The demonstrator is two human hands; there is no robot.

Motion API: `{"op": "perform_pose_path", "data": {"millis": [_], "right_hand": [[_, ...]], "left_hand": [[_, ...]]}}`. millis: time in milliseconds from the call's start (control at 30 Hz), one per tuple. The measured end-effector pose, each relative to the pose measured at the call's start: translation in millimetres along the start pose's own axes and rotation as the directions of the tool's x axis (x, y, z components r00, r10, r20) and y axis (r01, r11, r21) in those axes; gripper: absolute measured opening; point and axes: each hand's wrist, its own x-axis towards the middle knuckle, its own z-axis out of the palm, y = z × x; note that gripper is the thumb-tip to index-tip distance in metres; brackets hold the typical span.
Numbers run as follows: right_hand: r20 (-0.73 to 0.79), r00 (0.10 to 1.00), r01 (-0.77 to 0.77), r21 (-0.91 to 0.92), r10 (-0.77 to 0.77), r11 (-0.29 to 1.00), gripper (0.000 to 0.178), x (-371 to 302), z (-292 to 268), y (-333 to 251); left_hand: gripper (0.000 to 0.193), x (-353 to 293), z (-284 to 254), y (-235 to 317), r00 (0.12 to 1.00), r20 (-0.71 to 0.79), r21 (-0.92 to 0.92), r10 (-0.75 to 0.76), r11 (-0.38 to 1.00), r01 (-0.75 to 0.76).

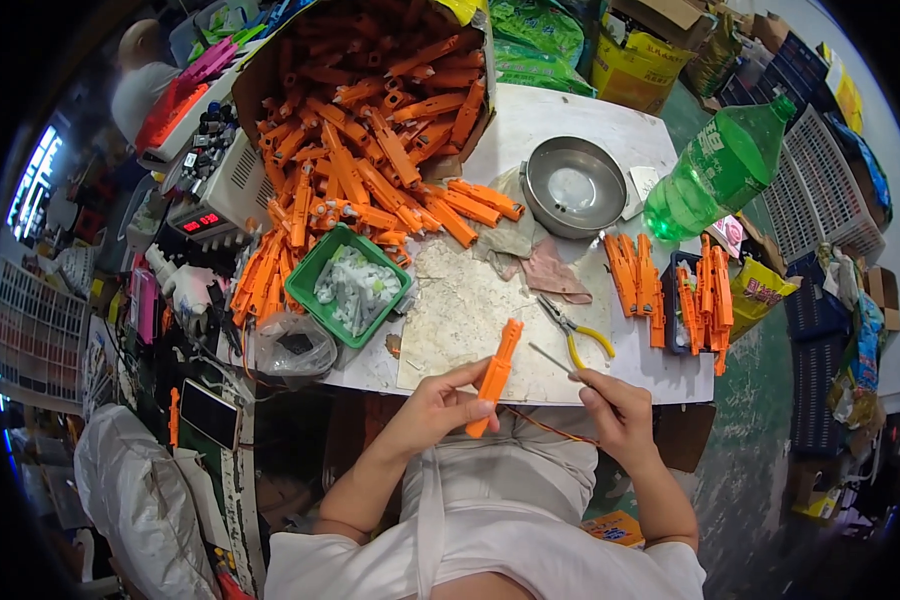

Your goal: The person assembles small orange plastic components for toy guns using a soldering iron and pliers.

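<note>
Near the table's front edge, my left hand (440,408) is closed around a long orange plastic part (500,368), its narrower end pointing up and away from me. To its right, my right hand (615,405) grips a thin metal rod-like tool (547,357); its tip points toward the orange part, with a gap between them. The fingers hide its handle, so its exact kind cannot be told. Beyond my right hand lie pliers (580,335) with yellow grips. A green tray (345,333) of small white and grey pieces sits ahead of my left hand.
A big box (482,130) at the back left spills many orange parts onto the white table (630,120). Behind the pliers are a pink cloth (555,270) and a metal bowl (540,190). At right stand a green bottle (715,165) and a dark bin (676,335) with orange parts.
</note>
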Motion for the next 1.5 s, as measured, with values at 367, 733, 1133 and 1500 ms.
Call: {"op": "perform_pose_path", "data": {"millis": [367, 733, 1133, 1500], "right_hand": [[0.34, 0.881, -0.456, 0.421, 0.329, 0.784, 0.026, -5.7, -4.2, 0.2], [0.519, 0.707, -0.704, 0.58, 0.481, 0.409, 0.02, -15.8, -2.4, 6.3], [0.192, 0.967, -0.209, 0.234, 0.166, 0.949, 0.019, -23.7, 8.0, -14.8], [0.06, 0.967, 0.256, -0.249, -0.249, 0.934, 0.019, -28.0, 13.0, -1.8]], "left_hand": [[0.057, 5.3, -3.2, -4.8, 0.999, 0.033, 0.006, 0.029, 1.0, -0.029], [0.054, 7.7, -3.5, 0.6, 0.994, 0.098, 0.224, -0.043, 0.974, 0.02], [0.058, 18.1, -4.3, -14.3, 1.0, -0.008, -0.07, -0.006, 0.998, 0.006], [0.057, 15.9, 2.6, -12.2, 0.999, -0.031, 0.025, 0.021, 1.0, -0.02]]}}
